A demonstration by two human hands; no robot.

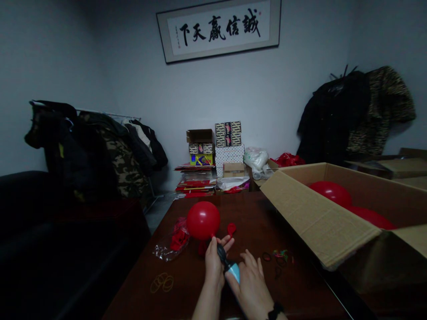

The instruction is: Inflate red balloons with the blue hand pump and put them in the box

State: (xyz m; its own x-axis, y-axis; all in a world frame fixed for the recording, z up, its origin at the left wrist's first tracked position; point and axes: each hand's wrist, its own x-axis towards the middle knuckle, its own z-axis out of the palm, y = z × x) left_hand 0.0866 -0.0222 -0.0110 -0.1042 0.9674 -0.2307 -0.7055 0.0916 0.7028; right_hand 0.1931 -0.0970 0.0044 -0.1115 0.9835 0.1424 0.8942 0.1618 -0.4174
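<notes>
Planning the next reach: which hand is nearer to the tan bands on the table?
Left. The left hand, at the neck of the red balloon, is right of the tan bands; the right hand, at the blue-and-black pump, is farther right.

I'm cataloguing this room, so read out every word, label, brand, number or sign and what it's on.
"誠信贏天下", right to left, on the framed calligraphy.
Its side inscription and red seals: too small to read.
Upper patterned box, yellow box: print too blurred to read.
</notes>
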